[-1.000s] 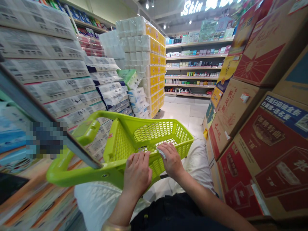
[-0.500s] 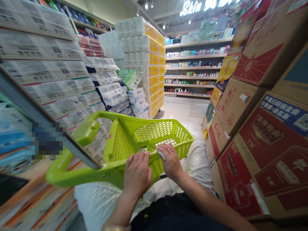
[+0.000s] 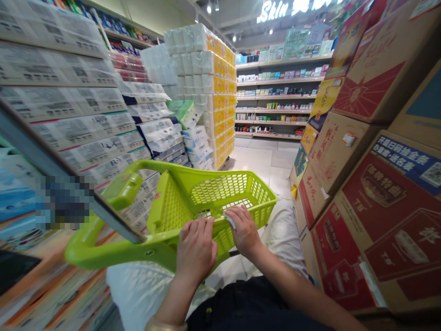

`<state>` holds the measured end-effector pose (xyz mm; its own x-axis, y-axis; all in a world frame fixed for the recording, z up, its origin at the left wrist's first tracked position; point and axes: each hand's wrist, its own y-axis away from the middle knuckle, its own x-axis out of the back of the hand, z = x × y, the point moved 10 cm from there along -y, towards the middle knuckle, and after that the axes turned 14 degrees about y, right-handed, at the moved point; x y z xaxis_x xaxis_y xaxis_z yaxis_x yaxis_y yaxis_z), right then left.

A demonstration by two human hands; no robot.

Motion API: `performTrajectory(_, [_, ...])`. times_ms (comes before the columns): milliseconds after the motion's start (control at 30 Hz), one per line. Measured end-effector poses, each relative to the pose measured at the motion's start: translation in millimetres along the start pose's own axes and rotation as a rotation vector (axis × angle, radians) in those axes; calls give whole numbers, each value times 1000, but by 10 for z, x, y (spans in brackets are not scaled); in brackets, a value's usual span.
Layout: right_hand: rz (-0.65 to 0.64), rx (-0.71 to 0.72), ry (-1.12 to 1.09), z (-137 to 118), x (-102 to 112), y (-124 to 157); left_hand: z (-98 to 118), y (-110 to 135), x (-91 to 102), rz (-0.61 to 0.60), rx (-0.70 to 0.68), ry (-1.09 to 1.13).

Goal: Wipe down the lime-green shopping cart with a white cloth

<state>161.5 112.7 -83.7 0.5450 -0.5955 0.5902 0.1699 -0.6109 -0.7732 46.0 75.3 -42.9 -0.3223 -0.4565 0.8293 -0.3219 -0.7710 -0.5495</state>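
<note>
A lime-green rolling shopping basket [image 3: 223, 187] with perforated walls lies lengthwise before me, between my legs. My left hand [image 3: 197, 243] has its fingers curled over the basket's near rim. To its right, my right hand [image 3: 243, 232] bends over the same rim, with a small piece of white tissue [image 3: 230, 221] under its fingers. Part of that tissue is hidden by the hand. A metal pole [image 3: 113, 217] slants up to the left from the basket's moulded green handle [image 3: 82, 253]. Through the basket's mesh no goods can be made out.
Wrapped paper packs [image 3: 65, 69] are stacked along the left. Yellow-and-white tissue rolls [image 3: 220, 99] form a tall pile ahead. Red and brown cartons [image 3: 375, 216] rise close on my right. Pale floor tiles [image 3: 262, 158] lead to stocked shelves [image 3: 275, 99] at the back.
</note>
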Motion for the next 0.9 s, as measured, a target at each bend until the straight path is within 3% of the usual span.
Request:
performTrajectory(267, [55,-82,91,329,72,41,-6,6,-11,4,2,10])
performTrajectory(500, [13,44,28,52,8,33,-7,4,-2,5,0,12])
performTrajectory(733, [52,-72,112,407,76,47,-8,5,1,4,-1,10])
performTrajectory(900, [15,5,42,129,11,18,-1,1,5,-10,-1,4])
